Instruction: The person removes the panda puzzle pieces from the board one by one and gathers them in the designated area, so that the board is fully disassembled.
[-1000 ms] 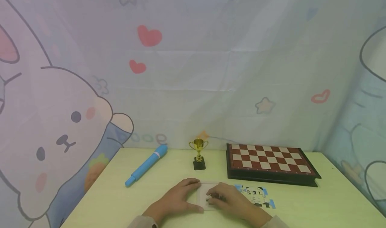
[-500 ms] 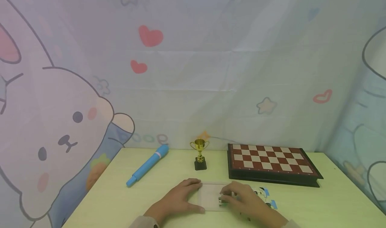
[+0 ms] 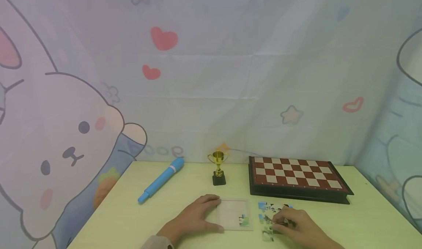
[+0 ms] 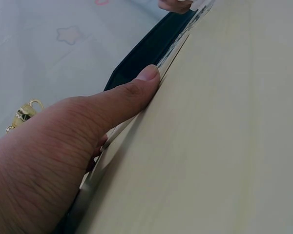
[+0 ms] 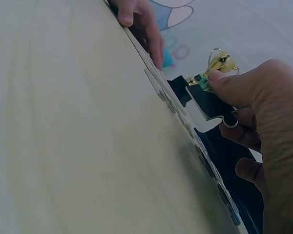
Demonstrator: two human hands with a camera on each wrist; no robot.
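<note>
My left hand [image 3: 197,216] rests at the left side of a shallow white puzzle tray [image 3: 250,214], fingertips at its far corner and outstretched thumb at its near corner. One green-and-white jigsaw piece [image 3: 244,220] lies in the tray's near right corner. To the right of the tray my right hand [image 3: 298,225] is over a group of loose panda-picture jigsaw pieces [image 3: 267,234], hiding some of them. In the right wrist view, its thumb and fingers pinch a jigsaw piece [image 5: 205,101], dark on the side facing the camera and raised above the tabletop.
A small gold trophy cup [image 3: 218,168] stands behind the tray. At the back right lies a thick red-and-white chessboard box [image 3: 296,174], close behind the loose pieces. A blue marker-shaped stick [image 3: 160,180] lies at the left. A printed curtain [image 3: 204,113] hangs behind the table.
My right hand has let go of a jigsaw piece in the tray's near right corner and moved right to the loose pieces, where it pinches another. The left hand stays in place.
</note>
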